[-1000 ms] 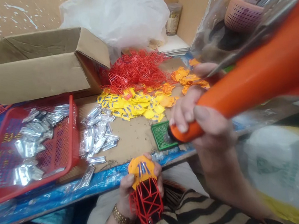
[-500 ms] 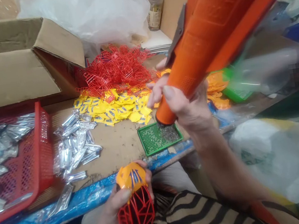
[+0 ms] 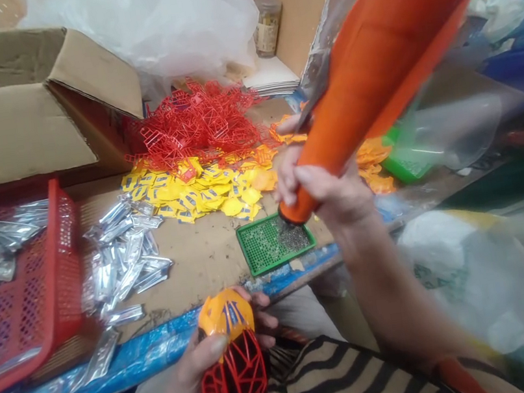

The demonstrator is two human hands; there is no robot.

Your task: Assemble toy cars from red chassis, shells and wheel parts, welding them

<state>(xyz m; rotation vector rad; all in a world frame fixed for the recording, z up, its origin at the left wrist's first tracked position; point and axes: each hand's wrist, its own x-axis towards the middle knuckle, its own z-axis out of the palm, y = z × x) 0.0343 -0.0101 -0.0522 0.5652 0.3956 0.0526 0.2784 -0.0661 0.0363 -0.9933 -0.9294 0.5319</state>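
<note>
My left hand (image 3: 202, 356) is closed around a small assembly, low in front of the striped clothing. Its top is an orange-yellow plastic piece (image 3: 226, 313) with blue markings, and a red plastic lattice frame (image 3: 234, 374) hangs below. In my right hand (image 3: 323, 190) is an orange electric screwdriver (image 3: 351, 104), gripped near its nose and tilted. Its tip points down at tiny metal screws (image 3: 294, 238) heaped in the right part of a green perforated tray (image 3: 259, 259). Whether the tip touches them I cannot tell.
Yellow pieces (image 3: 197, 196) and red lattice frames (image 3: 202, 123) are piled behind the tray. Silver packets (image 3: 123, 256) lie left, beside a red basket (image 3: 61, 253). A cardboard box (image 3: 6, 129) stands behind. Right are orange pieces (image 3: 374, 163) and a plastic bag (image 3: 471, 277).
The screwdriver's rear has swung lower and farther away, while its tip stays over the screws. Some fingers of my left hand have spread a little behind the piece. The view has shifted slightly.
</note>
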